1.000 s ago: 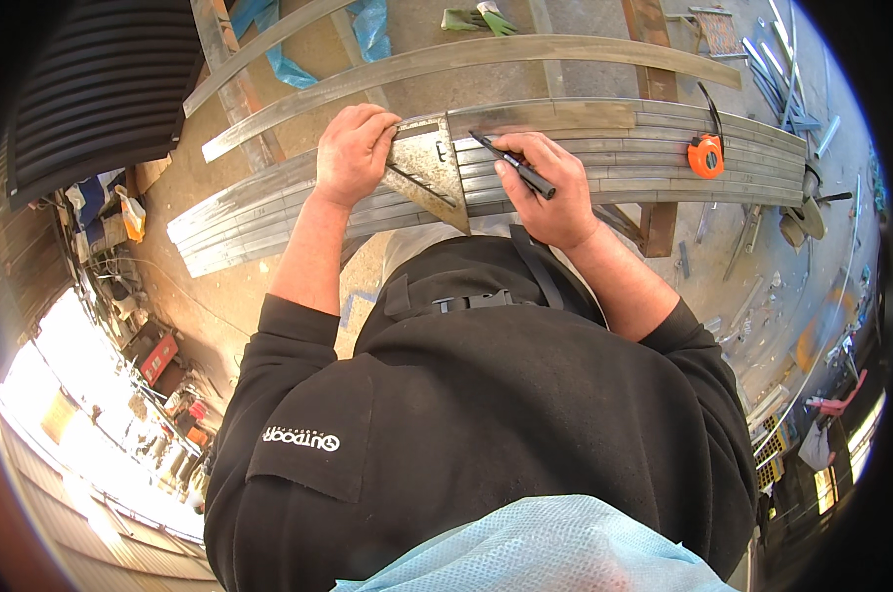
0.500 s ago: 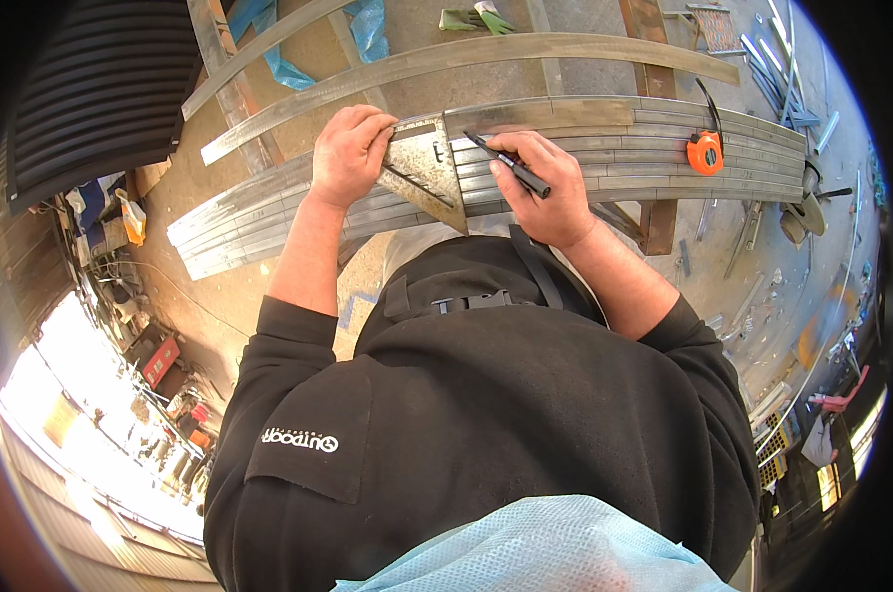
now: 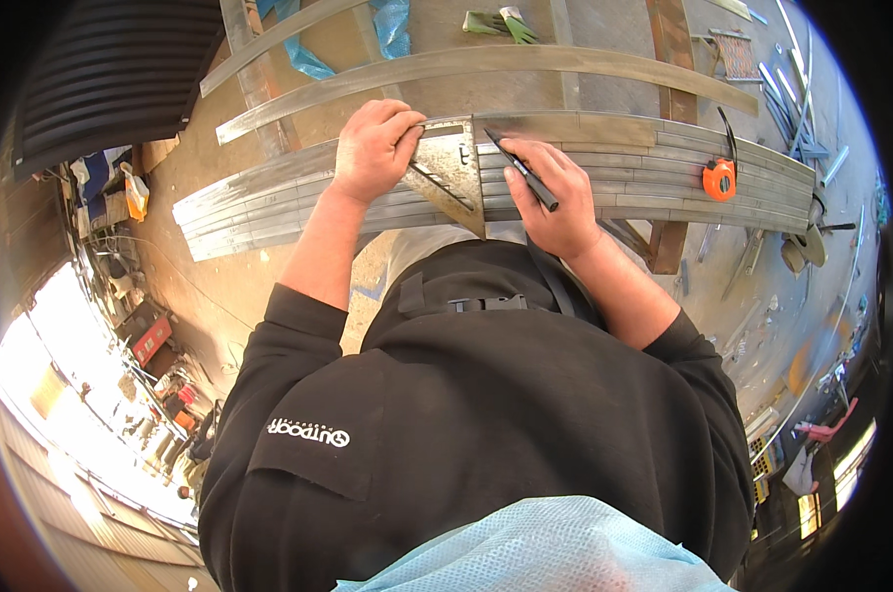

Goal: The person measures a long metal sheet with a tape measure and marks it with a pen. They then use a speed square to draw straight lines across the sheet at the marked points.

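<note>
Metal bars lie side by side, left hand clasping the set square at its ten o'clock, right hand gripping a marker at two o'clock, marking apparently unfinished.

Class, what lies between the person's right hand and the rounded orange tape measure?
In the head view, only long grey metal bars, side by side, lie between the right hand and the tape measure; nothing rests there.

The triangular square is speckled off-white with black marks; right of it, the marker is black and the tape measure orange. Beneath it, the metal bars are streaked silvery grey; beyond it, gloves are green and white.
</note>
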Available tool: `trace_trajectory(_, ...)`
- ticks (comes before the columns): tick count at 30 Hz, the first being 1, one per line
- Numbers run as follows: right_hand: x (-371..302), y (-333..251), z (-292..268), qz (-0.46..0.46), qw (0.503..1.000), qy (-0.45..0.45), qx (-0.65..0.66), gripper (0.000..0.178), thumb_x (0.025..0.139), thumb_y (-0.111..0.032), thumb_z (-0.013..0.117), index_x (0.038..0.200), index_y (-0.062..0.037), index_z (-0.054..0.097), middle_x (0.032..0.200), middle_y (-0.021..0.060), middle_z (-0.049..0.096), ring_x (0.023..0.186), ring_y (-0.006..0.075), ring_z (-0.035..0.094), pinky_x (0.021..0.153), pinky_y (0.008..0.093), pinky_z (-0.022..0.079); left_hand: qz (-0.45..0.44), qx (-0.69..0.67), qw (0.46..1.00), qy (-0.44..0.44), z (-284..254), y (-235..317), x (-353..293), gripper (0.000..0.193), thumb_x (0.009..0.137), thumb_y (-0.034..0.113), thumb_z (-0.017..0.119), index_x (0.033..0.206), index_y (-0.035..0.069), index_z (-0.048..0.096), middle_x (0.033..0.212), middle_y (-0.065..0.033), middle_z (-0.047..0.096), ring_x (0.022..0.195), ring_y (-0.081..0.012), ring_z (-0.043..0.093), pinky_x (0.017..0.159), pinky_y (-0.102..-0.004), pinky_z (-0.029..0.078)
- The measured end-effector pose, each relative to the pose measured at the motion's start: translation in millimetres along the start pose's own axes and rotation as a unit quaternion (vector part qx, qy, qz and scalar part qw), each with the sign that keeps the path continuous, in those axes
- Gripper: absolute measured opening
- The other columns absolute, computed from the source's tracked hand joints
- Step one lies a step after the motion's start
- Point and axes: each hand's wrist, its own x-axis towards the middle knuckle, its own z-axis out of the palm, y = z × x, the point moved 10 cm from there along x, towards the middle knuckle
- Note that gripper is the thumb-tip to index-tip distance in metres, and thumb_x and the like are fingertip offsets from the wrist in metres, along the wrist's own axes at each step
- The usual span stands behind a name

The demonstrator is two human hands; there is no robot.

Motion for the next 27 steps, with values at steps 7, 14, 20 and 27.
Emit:
trace_trajectory(7, -3, -2, 11, -0.004, 1.000, -0.008, -0.020, 0.035, 0.103, -0.004, 0.075, 0.137, 0.0009, 0.073, 0.131, 0.0208, 0.079, 0.122, 0.0433, 0.076, 0.105, 0.0467, 0.060, -0.013, 0.054, 0.998, 0.034, 4, 4, -8, 0.012, 0.095, 0.013, 0.083, 0.107, 0.012, 0.083, 0.109, -0.0034, 0.076, 0.107, -0.0302, 0.072, 0.095, -0.0456, 0.057)
trace_trajectory(14, -5, -4, 18, -0.022, 0.999, -0.004, -0.038, 0.036, 0.101, -0.006, 0.076, 0.137, -0.0022, 0.072, 0.131, 0.0192, 0.078, 0.124, 0.0417, 0.074, 0.107, 0.0489, 0.059, -0.020, 0.076, 0.996, 0.034, 7, 5, -11, 0.017, 0.095, 0.020, 0.084, 0.110, 0.013, 0.081, 0.111, -0.0030, 0.075, 0.111, -0.0295, 0.070, 0.098, -0.0450, 0.054)
trace_trajectory(20, -8, -2, 25, -0.019, 0.999, -0.012, -0.048, 0.038, 0.101, -0.008, 0.076, 0.138, -0.0027, 0.071, 0.133, 0.0200, 0.076, 0.125, 0.0421, 0.073, 0.108, 0.0500, 0.059, -0.016, 0.101, 0.995, 0.015, 10, 12, -17, 0.046, 0.091, 0.043, 0.090, 0.121, 0.010, 0.078, 0.120, -0.0083, 0.074, 0.118, -0.0346, 0.069, 0.103, -0.0503, 0.052)
trace_trajectory(27, -10, -4, 29, -0.026, 0.998, -0.016, -0.062, 0.039, 0.101, -0.008, 0.076, 0.139, -0.0035, 0.071, 0.134, 0.0206, 0.075, 0.126, 0.0428, 0.072, 0.108, 0.0505, 0.059, -0.009, 0.108, 0.994, 0.027, 12, 12, -22, 0.062, 0.088, 0.058, 0.090, 0.126, 0.011, 0.077, 0.124, -0.0080, 0.072, 0.119, -0.0344, 0.067, 0.105, -0.0509, 0.050)
